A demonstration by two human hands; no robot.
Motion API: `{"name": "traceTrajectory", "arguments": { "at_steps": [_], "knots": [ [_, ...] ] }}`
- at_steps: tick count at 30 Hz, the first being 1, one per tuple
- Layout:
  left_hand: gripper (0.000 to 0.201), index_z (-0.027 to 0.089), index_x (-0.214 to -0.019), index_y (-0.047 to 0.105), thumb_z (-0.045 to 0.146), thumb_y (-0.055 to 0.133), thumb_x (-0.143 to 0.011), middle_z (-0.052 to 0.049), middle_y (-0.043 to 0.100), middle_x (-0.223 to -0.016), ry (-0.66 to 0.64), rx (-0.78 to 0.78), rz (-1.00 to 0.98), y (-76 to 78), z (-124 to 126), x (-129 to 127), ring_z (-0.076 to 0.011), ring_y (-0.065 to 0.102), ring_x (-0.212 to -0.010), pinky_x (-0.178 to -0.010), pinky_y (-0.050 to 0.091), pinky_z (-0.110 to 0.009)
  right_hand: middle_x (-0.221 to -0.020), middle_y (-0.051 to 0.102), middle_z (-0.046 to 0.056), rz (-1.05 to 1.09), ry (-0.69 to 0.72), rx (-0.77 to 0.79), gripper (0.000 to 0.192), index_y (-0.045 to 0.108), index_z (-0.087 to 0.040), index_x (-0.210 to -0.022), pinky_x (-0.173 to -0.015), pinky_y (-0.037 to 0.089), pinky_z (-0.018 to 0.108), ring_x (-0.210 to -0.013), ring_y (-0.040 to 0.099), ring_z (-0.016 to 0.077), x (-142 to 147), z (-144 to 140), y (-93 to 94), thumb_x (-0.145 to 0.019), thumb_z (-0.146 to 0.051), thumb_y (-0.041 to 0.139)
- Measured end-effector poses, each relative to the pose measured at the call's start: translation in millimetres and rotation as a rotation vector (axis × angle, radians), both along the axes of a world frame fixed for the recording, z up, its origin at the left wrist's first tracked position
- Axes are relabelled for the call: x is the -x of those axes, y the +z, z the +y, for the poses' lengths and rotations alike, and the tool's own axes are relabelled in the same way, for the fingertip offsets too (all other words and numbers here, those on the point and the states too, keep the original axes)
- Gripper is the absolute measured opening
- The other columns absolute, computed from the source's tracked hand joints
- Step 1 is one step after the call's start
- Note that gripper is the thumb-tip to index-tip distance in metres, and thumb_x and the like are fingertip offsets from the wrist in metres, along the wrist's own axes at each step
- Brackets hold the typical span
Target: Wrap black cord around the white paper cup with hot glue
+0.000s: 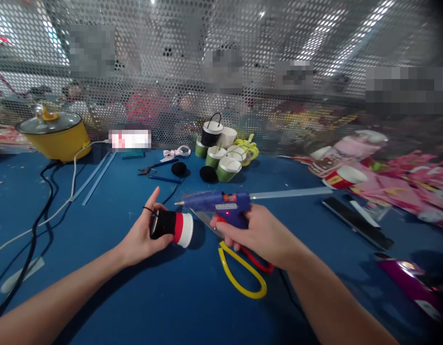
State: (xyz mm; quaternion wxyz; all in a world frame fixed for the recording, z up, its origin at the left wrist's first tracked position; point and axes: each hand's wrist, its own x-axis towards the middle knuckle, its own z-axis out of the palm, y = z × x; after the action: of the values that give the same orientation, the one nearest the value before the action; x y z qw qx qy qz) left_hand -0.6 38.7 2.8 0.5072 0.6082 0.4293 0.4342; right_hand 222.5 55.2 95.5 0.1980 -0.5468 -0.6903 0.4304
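My left hand [145,235] grips a paper cup [185,231] tipped on its side, wrapped in black and red with a white end pointing right. A thin black cord loops by its index finger. In my right hand [257,235] is a blue hot glue gun [207,202], its nozzle aimed left above the cup, a glue stick [289,193] sticking out behind. A small red light glows on the gun. Under it lie scissors [243,275] with one yellow and one red handle loop, the blades partly hidden by my right hand.
Behind stand several green and white cups [228,169], black pompoms [178,168] and blue-handled pliers [160,176]. A yellow electric pot [59,141] with cords is at left. On the right are a phone-like black slab [356,223], a purple object [408,285] and pink craft pieces [390,187].
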Motion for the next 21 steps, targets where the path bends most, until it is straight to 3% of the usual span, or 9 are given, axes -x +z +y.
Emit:
{"name": "traceTrajectory", "arguments": {
  "at_steps": [3, 9, 12, 14, 17, 21],
  "knots": [
    [0.092, 0.028, -0.138, -0.002, 0.019, 0.059, -0.069, -0.004, 0.042, -0.104, 0.038, 0.002, 0.01, 0.1, 2, 1, -0.0181, 0.05, -0.088, -0.076, 0.044, -0.033, -0.05, 0.057, -0.002, -0.081, 0.025, -0.081, 0.016, 0.059, -0.019, -0.071, -0.04, 0.042, 0.022, -0.041, 0.051, 0.0107, -1, -1, -8.8, -0.075, -0.034, 0.055],
    [0.094, 0.029, -0.138, -0.002, 0.02, 0.06, -0.068, -0.004, 0.043, -0.103, 0.067, 0.01, 0.019, 0.6, 3, 1, -0.0178, 0.051, -0.086, -0.075, 0.044, -0.033, -0.065, 0.065, -0.001, -0.175, 0.112, -0.278, 0.012, 0.062, -0.022, -0.072, -0.054, 0.047, 0.026, -0.058, 0.058, 0.016, 3, -4, -13.7, -0.074, -0.032, 0.057],
    [0.094, 0.029, -0.138, -0.002, 0.02, 0.061, -0.069, -0.003, 0.043, -0.103, 0.069, 0.012, 0.015, 0.8, 3, 1, -0.0172, 0.051, -0.085, -0.075, 0.045, -0.033, -0.062, 0.065, 0.001, -0.24, 0.128, -0.317, 0.012, 0.062, -0.023, -0.073, -0.052, 0.047, 0.028, -0.054, 0.057, 0.0167, 2, -5, -17.2, -0.075, -0.033, 0.056],
    [0.093, 0.03, -0.138, -0.002, 0.02, 0.06, -0.069, -0.004, 0.042, -0.104, 0.069, 0.012, 0.017, 0.6, 3, 2, -0.0171, 0.051, -0.085, -0.075, 0.045, -0.033, -0.064, 0.065, 0.003, -0.285, 0.18, -0.394, 0.013, 0.063, -0.023, -0.078, -0.053, 0.047, 0.03, -0.055, 0.058, 0.0183, 0, -7, -20.2, -0.076, -0.033, 0.054],
    [0.093, 0.029, -0.138, -0.002, 0.02, 0.06, -0.07, -0.004, 0.042, -0.105, 0.071, 0.01, 0.033, -0.3, 3, 2, -0.0173, 0.051, -0.086, -0.076, 0.045, -0.033, -0.079, 0.066, 0.008, -0.31, 0.283, -0.533, 0.017, 0.063, -0.024, -0.09, -0.066, 0.048, 0.034, -0.072, 0.061, 0.0231, -3, -10, -22.4, -0.077, -0.03, 0.053],
    [0.092, 0.03, -0.138, -0.001, 0.021, 0.061, -0.071, -0.003, 0.042, -0.104, 0.068, -0.001, 0.057, -2.1, 4, 3, -0.0168, 0.051, -0.086, -0.076, 0.045, -0.033, -0.078, 0.065, 0.009, -0.357, 0.29, -0.551, 0.012, 0.061, -0.023, -0.083, -0.069, 0.047, 0.036, -0.072, 0.06, 0.0229, -3, -13, -20.8, -0.08, -0.029, 0.051]
  ]
}}
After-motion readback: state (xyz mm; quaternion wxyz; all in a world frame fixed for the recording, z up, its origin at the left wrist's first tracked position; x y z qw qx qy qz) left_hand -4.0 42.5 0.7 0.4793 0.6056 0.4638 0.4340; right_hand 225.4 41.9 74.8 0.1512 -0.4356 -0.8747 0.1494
